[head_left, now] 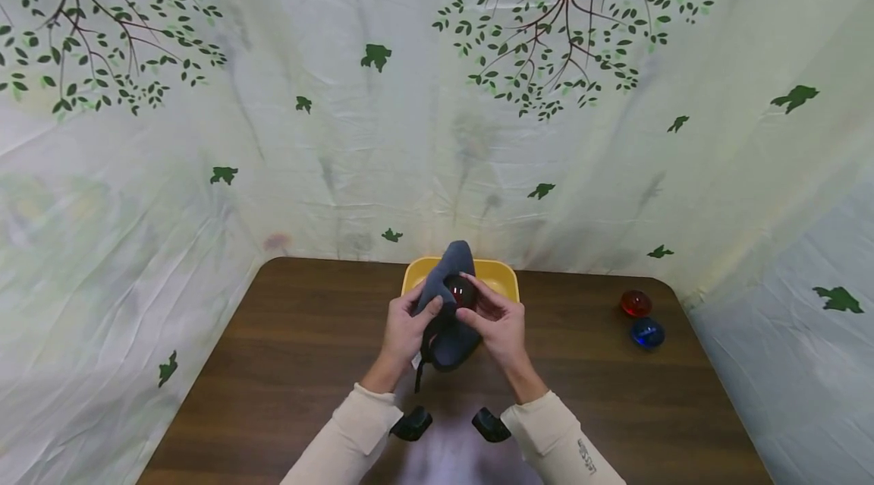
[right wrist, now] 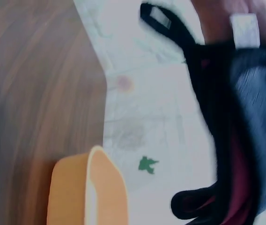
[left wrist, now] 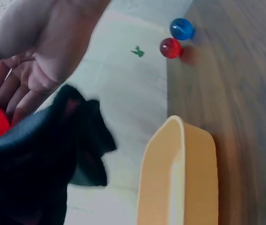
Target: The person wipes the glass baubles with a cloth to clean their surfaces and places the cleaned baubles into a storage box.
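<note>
While the dark blue mitt (head_left: 453, 348) is held up on the person's side of the yellow tray (head_left: 503, 274), the held red ball (head_left: 461, 292) sits against it, partly wrapped by the fabric, in front of the tray's middle from the head view. Mitt could be a pot holder or similar; pinkish lining shows, plus a hanging loop (right wrist: 173, 26) and a white tag (right wrist: 245, 30).

Left hand (head_left: 407, 327) grips the mitt, thumb on the near face, fingers mostly hidden behind. Right hand (head_left: 500, 324) pinches the held red ball, thumb below, fingers above.

Step in hand: probably working ball and mitt together, either tucking the ball in or taking it out; can't tell which. Next move likely calls for the left hand keeping the mitt steady and the right keeping a firm pinch, since a smooth round ball could slip. The tray would be just beyond if it drops.

Further out: a loose red ball (head_left: 636, 303) and a blue ball (head_left: 647, 333) lie well to the right of the tray, the blue one nearer the person. Brown table (head_left: 321, 333) under the tray, leaf-print sheet (head_left: 423, 143) behind it.
</note>
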Available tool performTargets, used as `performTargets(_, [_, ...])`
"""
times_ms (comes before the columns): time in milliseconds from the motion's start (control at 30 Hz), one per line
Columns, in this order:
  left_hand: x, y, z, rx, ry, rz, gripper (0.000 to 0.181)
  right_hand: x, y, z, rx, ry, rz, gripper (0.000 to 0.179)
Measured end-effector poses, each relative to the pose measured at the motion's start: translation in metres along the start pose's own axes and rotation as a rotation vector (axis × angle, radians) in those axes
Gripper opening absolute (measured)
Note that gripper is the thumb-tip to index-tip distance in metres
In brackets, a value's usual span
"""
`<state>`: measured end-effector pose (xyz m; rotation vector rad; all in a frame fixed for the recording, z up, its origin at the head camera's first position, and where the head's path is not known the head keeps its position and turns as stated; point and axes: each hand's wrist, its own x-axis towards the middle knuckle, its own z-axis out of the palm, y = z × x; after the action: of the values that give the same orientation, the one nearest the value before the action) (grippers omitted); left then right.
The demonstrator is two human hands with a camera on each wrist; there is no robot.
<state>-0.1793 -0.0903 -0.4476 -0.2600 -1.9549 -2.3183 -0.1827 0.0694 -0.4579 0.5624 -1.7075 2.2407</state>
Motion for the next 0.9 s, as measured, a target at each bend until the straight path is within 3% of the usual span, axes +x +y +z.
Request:
performTargets(133, [0.002,0.002,-0.002,-0.037,-0.023,-0.04,0.044,0.002,0.001,-0.005,-0.035,-0.104,-0.084,0.058])
performTargets(267, [0.0,-0.001,-0.002,-0.054,-0.028,-0.037,0.048,0.002,0.003,-0.008,-0.057,-0.12,-0.096,0.058])
performTargets(500, [-0.006,-0.008,0.002,-0.063,-0.03,0.067,0.056,-0.002,0.004,0.0,-0.038,0.065,0.019,0.05])
performTargets(667, [-0.007,-0.008,0.003,0.095,-0.042,0.213,0.06,-0.003,-0.001,0.007,-0.102,0.196,0.136,0.037])
performTargets(767, [-0.007,-0.007,0.002,0.163,-0.052,0.256,0.061,-0.002,-0.004,0.008,-0.136,0.205,0.188,0.034])
performTargets(900, [-0.007,-0.006,-0.001,0.119,-0.039,0.207,0.059,0.0,-0.009,0.002,-0.171,0.101,0.196,0.034])
